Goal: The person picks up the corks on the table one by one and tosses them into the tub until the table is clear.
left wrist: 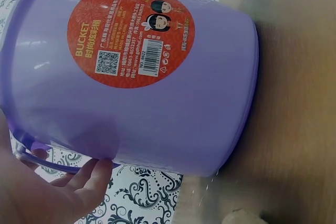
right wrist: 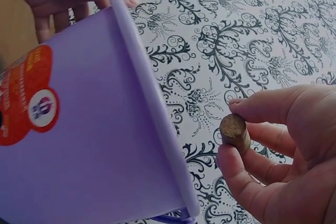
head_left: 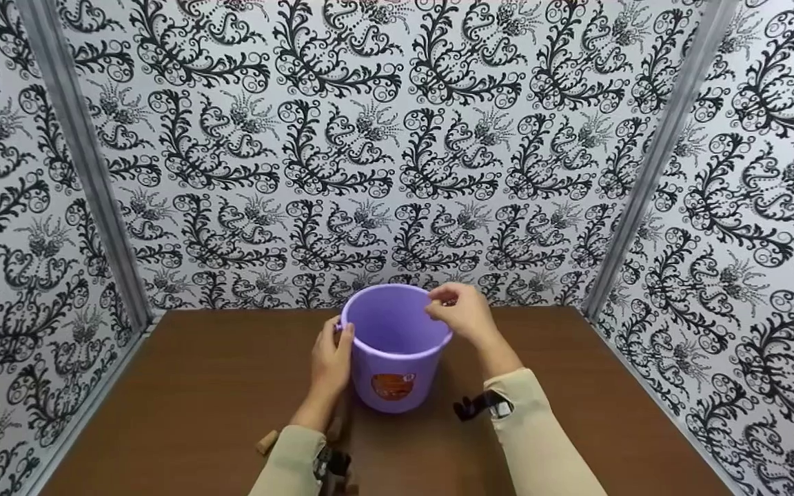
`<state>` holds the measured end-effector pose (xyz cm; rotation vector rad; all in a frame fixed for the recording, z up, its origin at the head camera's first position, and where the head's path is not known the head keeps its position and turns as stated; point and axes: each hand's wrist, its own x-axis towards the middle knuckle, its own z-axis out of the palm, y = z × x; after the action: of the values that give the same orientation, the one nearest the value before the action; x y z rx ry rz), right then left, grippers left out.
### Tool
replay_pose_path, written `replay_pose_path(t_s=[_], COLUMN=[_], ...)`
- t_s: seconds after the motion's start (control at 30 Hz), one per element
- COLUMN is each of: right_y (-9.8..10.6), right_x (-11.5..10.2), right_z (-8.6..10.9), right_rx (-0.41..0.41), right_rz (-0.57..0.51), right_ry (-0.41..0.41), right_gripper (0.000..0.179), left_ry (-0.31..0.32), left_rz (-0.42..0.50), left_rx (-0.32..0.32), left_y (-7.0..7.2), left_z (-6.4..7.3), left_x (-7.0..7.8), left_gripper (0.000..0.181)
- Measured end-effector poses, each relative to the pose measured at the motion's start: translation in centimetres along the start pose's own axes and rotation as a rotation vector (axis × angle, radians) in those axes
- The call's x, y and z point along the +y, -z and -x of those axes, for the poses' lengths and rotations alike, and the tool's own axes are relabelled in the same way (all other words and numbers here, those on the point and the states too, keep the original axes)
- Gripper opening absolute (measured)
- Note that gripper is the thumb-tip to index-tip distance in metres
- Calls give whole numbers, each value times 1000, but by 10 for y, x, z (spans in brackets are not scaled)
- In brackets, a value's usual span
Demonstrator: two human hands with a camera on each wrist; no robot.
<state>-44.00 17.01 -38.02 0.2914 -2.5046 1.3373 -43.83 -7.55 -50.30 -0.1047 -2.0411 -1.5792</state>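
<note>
A purple bucket [head_left: 404, 365] with a red round label [left wrist: 131, 35] stands upright on the brown table. My left hand [head_left: 331, 359] grips its left side at the rim, thumb by the edge and fingers around the outside near the handle [left wrist: 52, 165]. Above the right part of the rim is my right hand [head_left: 464, 313]. In the right wrist view, its thumb and fingertips pinch a small cork [right wrist: 234, 130], with the cork's round end showing. The cork is hidden by the fingers in the head view.
On the table [head_left: 197, 386], a loose cork [head_left: 267, 441] lies left of my left forearm. Another cork [head_left: 334, 428] is partly covered by that arm, with more brown pieces near the front edge. Patterned panels [head_left: 369, 138] enclose the back and sides.
</note>
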Motion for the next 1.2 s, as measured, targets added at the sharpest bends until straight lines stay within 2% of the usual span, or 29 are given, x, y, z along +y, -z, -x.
replay_pose_path(t_s=[0.23, 0.5, 0.7, 1.0, 1.2], right_y=[8, 7, -7, -18, -18], right_x=[-2, -5, -11, -3, -2], right_z=[-15, -25, -26, -23, -21], right_rx=[-24, -25, -63, -50, -58], right_rz=[-39, 17, 64, 107, 100], right_ry=[-25, -40, -52, 37, 13], right_gripper=[28, 31, 31, 29, 30], left_ry=[16, -1, 23, 33, 25], left_rz=[13, 18, 36, -23, -5], left_rx=[-2, -10, -9, -12, -15], left_y=[0, -3, 0, 3, 1], left_z=[0, -7, -4, 1, -2], left_x=[1, 4, -1, -4, 0], left_gripper=[36, 37, 35, 35, 35])
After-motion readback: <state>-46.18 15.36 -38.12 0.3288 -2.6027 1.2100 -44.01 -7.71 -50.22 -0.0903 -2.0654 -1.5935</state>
